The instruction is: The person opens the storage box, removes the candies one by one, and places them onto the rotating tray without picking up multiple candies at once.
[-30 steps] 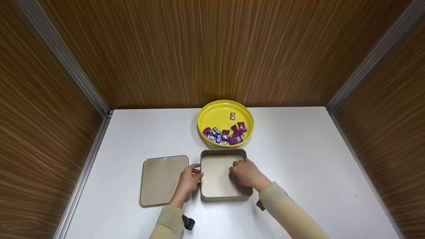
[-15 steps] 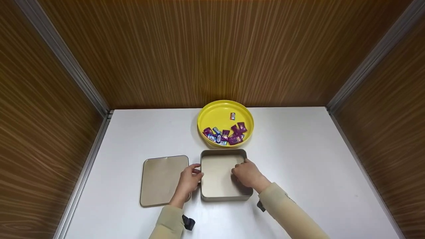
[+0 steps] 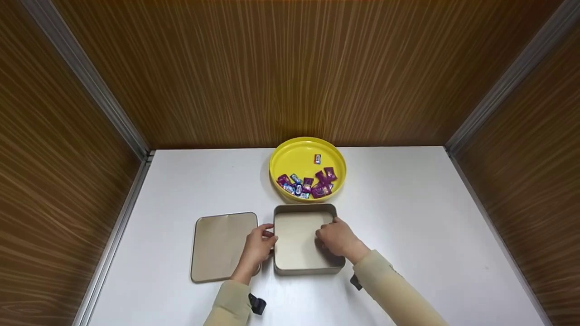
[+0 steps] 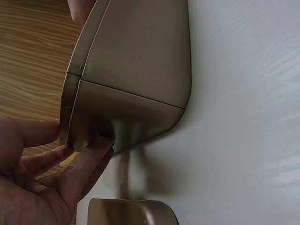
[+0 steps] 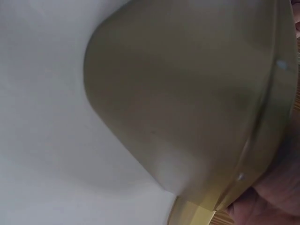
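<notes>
A beige rectangular tin box (image 3: 308,271) stands open on the white table. My left hand (image 3: 257,248) holds its left wall, thumb at the rim and fingers against the outside; the left wrist view shows these fingers (image 4: 89,157) touching the wall below the rim. My right hand (image 3: 337,237) is curled over the right wall, with fingers reaching inside the box. Its fingertips are hidden in the head view, and the right wrist view shows only part of that hand (image 5: 276,201) at the rim. The flat beige lid (image 3: 222,246) lies left of the box, partly behind my left wrist.
Directly behind the box sits a round yellow dish (image 3: 294,158) with several wrapped candies (image 3: 321,189), purple and blue, mostly at its near side. Wood-grain panels (image 3: 299,72) rise at the back and both sides of the table (image 3: 408,203).
The fingers of my right hand have shifted very slightly to the right within the box since one second ago. My left hand, the box, the lid and the dish stay in place.
</notes>
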{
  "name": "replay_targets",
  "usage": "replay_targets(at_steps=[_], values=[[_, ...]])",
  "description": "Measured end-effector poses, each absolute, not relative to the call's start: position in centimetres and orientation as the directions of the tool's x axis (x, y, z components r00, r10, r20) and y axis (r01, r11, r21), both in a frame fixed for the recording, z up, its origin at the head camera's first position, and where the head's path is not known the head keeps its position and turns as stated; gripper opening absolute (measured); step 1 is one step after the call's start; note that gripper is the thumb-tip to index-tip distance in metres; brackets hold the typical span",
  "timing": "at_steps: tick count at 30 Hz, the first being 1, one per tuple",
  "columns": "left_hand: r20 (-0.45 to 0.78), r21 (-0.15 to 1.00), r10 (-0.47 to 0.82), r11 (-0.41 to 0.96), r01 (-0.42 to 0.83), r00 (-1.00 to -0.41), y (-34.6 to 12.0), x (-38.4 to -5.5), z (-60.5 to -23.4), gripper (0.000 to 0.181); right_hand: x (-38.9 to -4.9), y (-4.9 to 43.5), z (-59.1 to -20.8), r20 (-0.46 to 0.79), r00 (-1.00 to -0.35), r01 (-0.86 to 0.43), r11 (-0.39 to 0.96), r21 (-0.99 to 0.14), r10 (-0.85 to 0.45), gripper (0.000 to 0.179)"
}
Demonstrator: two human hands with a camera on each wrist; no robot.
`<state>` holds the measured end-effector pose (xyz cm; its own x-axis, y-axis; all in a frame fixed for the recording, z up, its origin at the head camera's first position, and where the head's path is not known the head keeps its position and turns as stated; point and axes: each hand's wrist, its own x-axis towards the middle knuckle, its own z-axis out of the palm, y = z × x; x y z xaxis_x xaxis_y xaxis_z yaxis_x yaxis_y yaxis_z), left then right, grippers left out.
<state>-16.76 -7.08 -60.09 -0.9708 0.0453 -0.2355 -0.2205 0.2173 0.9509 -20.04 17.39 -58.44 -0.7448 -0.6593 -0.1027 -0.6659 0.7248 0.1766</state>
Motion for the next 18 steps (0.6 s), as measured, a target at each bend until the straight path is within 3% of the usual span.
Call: replay_targets(at_steps=[18], values=[[-0.233, 0.946, 0.036, 0.242, -0.218, -0.972, -7.09, -16.72, -60.06, 0.041, -20.30, 17.42, -58.46, -0.049, -0.753, -0.657, 0.754, 0.012, -0.656, 0.015]])
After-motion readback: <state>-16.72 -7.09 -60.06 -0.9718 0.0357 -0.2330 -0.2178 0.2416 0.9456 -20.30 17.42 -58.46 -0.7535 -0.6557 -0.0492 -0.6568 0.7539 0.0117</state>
